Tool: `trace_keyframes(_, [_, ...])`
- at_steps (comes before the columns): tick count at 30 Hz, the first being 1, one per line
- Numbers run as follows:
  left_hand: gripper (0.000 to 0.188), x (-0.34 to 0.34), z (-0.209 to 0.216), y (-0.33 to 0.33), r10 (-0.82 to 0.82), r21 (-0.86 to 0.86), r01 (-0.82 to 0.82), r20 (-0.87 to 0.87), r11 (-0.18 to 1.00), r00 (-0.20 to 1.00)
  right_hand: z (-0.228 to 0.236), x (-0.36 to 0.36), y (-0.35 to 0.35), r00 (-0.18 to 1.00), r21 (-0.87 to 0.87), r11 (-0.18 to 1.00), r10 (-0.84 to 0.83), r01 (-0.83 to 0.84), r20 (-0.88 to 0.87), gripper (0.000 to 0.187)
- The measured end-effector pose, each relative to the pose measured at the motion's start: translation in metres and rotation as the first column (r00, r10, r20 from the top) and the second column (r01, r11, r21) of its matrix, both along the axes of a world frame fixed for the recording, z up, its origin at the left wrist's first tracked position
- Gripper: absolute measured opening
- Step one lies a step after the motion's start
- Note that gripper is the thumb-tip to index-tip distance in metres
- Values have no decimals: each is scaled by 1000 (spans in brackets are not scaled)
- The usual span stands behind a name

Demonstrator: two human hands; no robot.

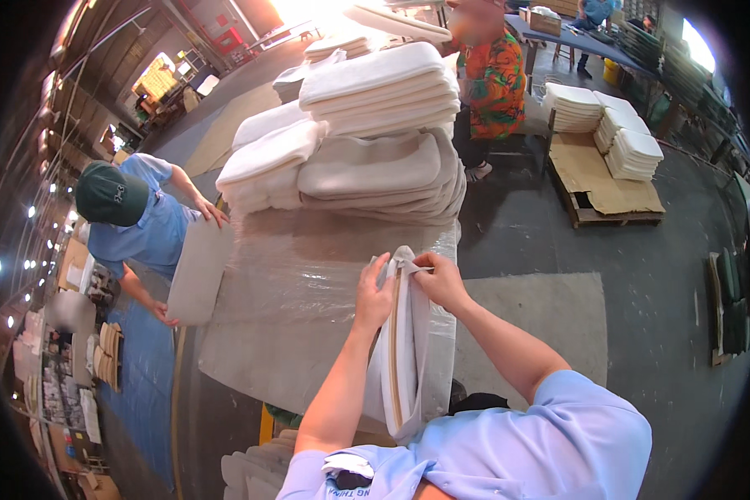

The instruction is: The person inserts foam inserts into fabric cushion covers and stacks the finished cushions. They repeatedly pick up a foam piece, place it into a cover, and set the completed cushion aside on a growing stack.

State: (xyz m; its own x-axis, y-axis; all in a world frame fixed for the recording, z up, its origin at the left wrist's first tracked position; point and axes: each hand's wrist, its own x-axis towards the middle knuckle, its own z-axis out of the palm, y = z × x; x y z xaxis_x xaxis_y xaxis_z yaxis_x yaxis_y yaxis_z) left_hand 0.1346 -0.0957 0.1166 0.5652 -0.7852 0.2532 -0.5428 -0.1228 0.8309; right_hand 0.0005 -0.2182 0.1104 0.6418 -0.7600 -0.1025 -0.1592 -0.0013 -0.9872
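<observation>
A long white cushion (pixel 379 371) stands on its narrow edge in front of me, inside a pale grey fabric cover (pixel 419 350). A tan zipper (pixel 397 358) runs along the cover's upward side, and white padding shows beside it. At the cover's far end, my right hand (pixel 440 282) pinches the fabric near the corner. My left hand (pixel 375 293) grips the other side of the same end, its fingers partly hidden. The cushion's near end rests against my shirt.
The plastic-covered table (pixel 267 292) bears stacks of white pads (pixel 379 83) and grey covered cushions (pixel 375 167) at its far end. On the left a co-worker in a cap (pixel 112 193) holds a grey cushion (pixel 202 271). Another person (pixel 496 83) stands beyond. A pallet (pixel 612 200) holds more pads.
</observation>
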Motion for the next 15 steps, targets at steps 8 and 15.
trace_keyframes(8, [24, -5, -5, -57, 20, 17, -22, 90, 1000, 996, -14, 0, -29, 993, -141, 990, -30, 14, -113, 35])
trace_keyframes(15, [11, 0, -11, -65, 5, -91, 10, 164, 996, 986, -6, 1, -41, 956, -304, 920, 182, -248, -228, 36])
